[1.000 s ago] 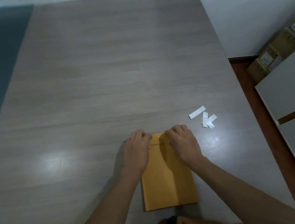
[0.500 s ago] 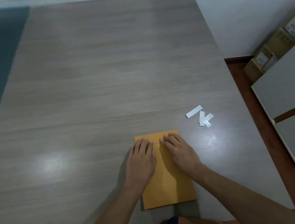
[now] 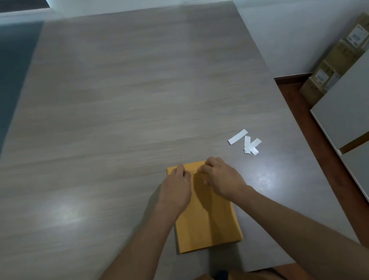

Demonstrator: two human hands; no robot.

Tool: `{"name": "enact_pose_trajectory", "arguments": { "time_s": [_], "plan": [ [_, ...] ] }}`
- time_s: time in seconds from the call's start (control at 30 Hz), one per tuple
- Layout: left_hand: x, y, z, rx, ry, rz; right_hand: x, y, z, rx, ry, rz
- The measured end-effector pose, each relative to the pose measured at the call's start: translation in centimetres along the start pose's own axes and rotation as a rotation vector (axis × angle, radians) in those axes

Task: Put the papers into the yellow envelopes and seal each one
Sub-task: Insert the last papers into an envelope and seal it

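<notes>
Both hands (image 3: 176,185) (image 3: 222,176) press the yellow envelope's (image 3: 206,225) top edge.

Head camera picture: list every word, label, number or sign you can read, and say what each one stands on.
No text is legible.
Cardboard boxes: white labels, print too small and blurred.
Yellow envelope: no writing showing.
White paper strips: blank.
Table: unmarked.

Matt paper envelope (image 3: 206,222) on smooth, faintly glossy wood-grain table (image 3: 123,106).

A yellow envelope (image 3: 206,220) lies flat and lengthwise on the table, flap folded down at its far end, where both hands press.
</notes>
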State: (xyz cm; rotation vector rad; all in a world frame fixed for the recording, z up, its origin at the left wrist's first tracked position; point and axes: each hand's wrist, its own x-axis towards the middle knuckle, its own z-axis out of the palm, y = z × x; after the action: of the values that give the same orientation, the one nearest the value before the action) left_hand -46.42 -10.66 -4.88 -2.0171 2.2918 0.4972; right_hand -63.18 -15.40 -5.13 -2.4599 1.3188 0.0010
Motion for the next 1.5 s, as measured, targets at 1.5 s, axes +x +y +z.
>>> {"name": "enact_pose_trajectory", "arguments": {
  "time_s": [1.5],
  "plan": [
    [-1.1,0.0,-0.2,-0.327,0.117,-0.408,-0.4,0.5,-0.8,0.163,0.002,0.360]
  ]
}}
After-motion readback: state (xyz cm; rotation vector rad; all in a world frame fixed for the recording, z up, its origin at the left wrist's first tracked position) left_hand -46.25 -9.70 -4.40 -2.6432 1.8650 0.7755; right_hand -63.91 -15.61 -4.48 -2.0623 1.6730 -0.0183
